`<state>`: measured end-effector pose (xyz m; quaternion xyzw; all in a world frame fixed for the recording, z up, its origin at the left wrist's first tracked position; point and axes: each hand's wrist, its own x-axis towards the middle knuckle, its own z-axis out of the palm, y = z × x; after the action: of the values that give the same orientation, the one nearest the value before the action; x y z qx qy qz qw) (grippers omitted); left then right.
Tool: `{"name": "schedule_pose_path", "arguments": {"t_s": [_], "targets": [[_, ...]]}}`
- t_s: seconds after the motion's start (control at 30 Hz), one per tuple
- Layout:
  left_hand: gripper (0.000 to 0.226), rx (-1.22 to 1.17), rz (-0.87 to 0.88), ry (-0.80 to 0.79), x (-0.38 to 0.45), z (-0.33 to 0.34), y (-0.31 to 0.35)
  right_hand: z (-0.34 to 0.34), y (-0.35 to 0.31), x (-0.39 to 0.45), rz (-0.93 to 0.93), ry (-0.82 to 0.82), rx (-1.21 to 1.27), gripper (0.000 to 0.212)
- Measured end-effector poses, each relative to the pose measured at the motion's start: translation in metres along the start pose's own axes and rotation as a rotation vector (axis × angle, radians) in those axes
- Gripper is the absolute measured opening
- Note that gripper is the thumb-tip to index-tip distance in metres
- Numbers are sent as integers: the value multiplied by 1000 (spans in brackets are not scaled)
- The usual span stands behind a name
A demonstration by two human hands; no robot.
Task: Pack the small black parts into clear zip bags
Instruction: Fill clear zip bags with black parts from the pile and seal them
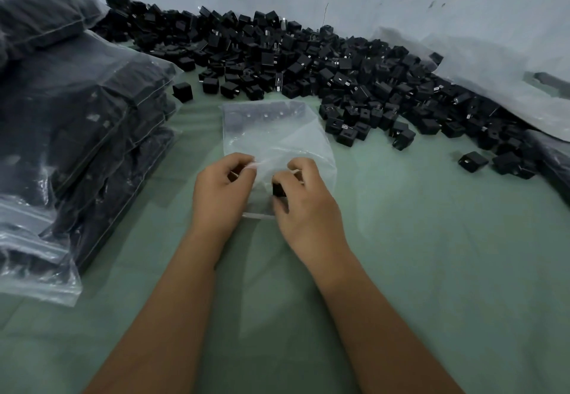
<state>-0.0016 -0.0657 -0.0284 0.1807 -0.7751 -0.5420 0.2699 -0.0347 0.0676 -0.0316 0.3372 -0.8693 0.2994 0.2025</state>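
A clear zip bag (271, 134) lies on the green table (431, 239) in front of me, with a row of black parts inside at its far end. My left hand (220, 196) pinches the near edge of the bag at its mouth. My right hand (305, 205) holds the other side of the mouth and has a small black part (278, 189) between its fingers at the opening. A big heap of loose black parts (308, 63) spreads across the back and right of the table.
Stacked filled zip bags (86, 122) stand at the left, reaching the near left edge. A large clear plastic sheet or bag (499, 70) lies at the right over part of the heap. A pale wall rises behind.
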Motion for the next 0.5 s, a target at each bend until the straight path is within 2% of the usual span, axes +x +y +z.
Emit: {"name": "schedule_pose_path", "arguments": {"t_s": [0.2, 0.4, 0.5], "targets": [[20, -87, 32, 105, -2, 2, 4, -5, -3, -7, 36, -22, -64, 15], [21, -69, 76, 98, -4, 3, 6, -6, -1, -6, 47, -84, -234, 16], [20, -61, 67, 99, -3, 3, 6, -7, -3, -7, 37, -12, -232, 13]]}}
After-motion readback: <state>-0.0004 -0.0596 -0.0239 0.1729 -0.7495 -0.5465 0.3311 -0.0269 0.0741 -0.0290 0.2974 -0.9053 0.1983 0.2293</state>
